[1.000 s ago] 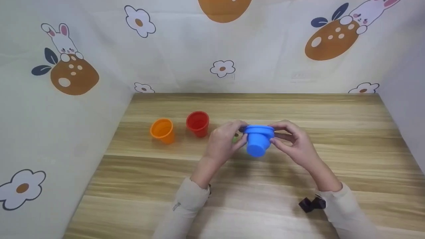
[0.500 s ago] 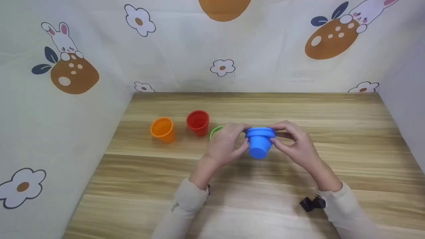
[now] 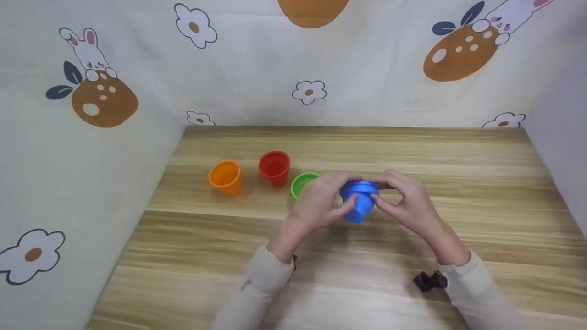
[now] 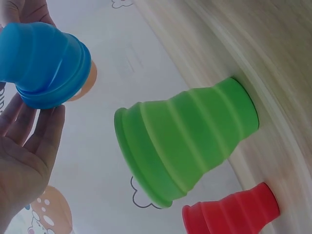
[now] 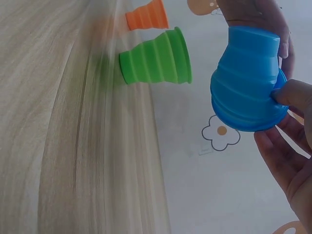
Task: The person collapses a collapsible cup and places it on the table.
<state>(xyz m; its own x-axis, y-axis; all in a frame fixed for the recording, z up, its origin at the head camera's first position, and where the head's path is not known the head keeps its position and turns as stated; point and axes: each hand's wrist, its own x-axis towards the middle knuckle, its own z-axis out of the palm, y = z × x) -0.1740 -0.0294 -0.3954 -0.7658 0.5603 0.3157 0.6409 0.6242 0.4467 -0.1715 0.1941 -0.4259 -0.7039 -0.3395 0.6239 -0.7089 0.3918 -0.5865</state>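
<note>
In the head view, a blue collapsible cup (image 3: pixel 359 201) is held above the table, its narrow base tilted toward me. My left hand (image 3: pixel 321 201) grips its left side, thumb on the body and fingers at the rim. On the opposite side, my right hand (image 3: pixel 412 204) pinches the cup between thumb and fingers. Ridged steps run around the blue cup (image 5: pixel 248 80) in the right wrist view, and one side is pushed in near the thumb. Beyond the left hand stands a green cup (image 3: pixel 302 183), partly hidden by it in the head view.
A red cup (image 3: pixel 275 167) and an orange cup (image 3: pixel 226 176) stand upright on the wooden table (image 3: pixel 206 256), left of the green one. Near the right sleeve is a small black object (image 3: pixel 429 281). A patterned cloth (image 3: pixel 247 68) hangs behind the table.
Both hands have brought the blue cup slightly nearer to me. My left hand has shifted right and its thumb has slid further over the cup, exposing more of the green cup.
</note>
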